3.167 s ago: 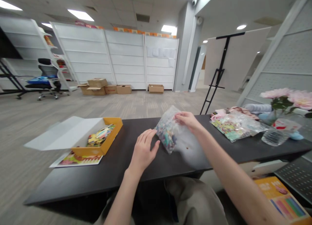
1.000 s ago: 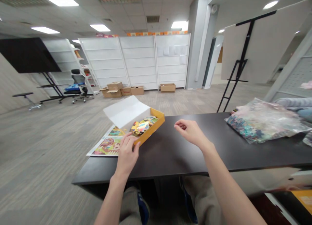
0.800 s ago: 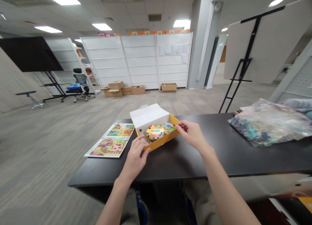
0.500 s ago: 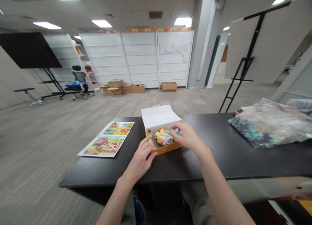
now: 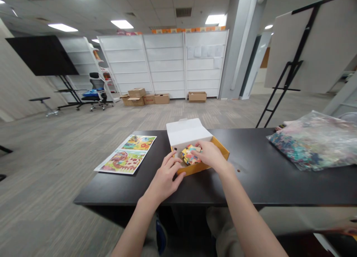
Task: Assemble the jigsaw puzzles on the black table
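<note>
From my station I record the following: the right grip (image 5: 212, 155) is lowered into the yellow box (image 5: 195, 169), its fingertips against the jigsaw pieces (image 5: 188, 156); I cannot tell whether it has closed on any. The left grip (image 5: 167, 177) rests at the box's near-left corner, fingers over the rim and thumb at the near wall; whether it clamps the cardboard I cannot determine. The box sits on the black counter (image 5: 251, 186), between near and far edges, closer to the left end than the bag is. A printed sheet (image 5: 126, 156) lies along the left edge, overhanging slightly. Toward the counter's right, a clear bag (image 5: 315, 142) of coloured pieces lies near the far edge. Beyond, I note grey flooring (image 5: 108, 119), white shelving (image 5: 164, 64), cardboard cartons (image 5: 136, 97), an office chair (image 5: 96, 91) and a black easel (image 5: 290, 71). The box's long axis runs roughly left to right, its right end angled toward the far edge; the white lid (image 5: 186, 130) is folded back on the far side.
</note>
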### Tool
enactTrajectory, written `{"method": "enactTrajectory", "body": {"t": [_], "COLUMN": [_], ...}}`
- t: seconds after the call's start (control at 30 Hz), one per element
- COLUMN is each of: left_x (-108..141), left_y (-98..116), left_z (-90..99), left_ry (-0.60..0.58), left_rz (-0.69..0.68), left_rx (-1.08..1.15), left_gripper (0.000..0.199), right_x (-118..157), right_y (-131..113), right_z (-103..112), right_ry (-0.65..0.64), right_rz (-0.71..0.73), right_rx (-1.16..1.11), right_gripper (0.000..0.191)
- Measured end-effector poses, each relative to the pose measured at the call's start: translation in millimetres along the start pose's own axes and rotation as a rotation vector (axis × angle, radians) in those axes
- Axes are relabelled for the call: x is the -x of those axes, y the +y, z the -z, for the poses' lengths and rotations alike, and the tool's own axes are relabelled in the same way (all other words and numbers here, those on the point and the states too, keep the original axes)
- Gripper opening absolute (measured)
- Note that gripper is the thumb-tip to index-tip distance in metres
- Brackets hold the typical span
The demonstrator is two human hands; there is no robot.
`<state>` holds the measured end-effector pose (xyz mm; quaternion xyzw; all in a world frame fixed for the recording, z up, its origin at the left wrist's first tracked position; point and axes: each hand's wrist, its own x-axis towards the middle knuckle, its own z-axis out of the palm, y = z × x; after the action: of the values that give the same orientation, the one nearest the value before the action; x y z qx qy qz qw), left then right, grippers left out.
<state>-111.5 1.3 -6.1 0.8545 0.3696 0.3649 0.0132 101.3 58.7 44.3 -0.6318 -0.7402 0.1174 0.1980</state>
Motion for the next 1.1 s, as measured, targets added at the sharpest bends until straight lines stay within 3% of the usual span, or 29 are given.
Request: {"method": "enactTrajectory", "body": {"t": [0.33,0.5,0.8,0.97,1.1], "left_x": [-6.4,-6.5,6.7,16.4,16.7], "left_y": [3.0,-1.0,-40.8,-62.5,-66.1], "left_z": [0.6,1.8,25.6,31.6,30.6], "left_ry": [-0.049,-0.005,0.123,0.138,0.142], "left_rz": [0.006,-0.037,0.017,0.035,0.05], "left_rx": [-0.104,-0.154,-0.188,-0.154,-0.13], "left_gripper": [0.009,0.011,0.008,0.008,0.008], "right_x": [-3.7,-8.1,-21.4,-31.0,-40.7], "right_y": [-0.6,-4.7,-52.7,-72.7,-77.5], "right_z": [-7.2,-7.0,-26.9,-43.3,-46.2], "right_ry": [-0.011,-0.012,0.029,0.005,-0.048], "right_rz": [-0.013,-0.003,0.139,0.092,0.062], "right_rx": [0.124,0.149,0.05,0.033,0.033], "right_gripper": [0.038,0.044,0.048,0.048,0.05]}}
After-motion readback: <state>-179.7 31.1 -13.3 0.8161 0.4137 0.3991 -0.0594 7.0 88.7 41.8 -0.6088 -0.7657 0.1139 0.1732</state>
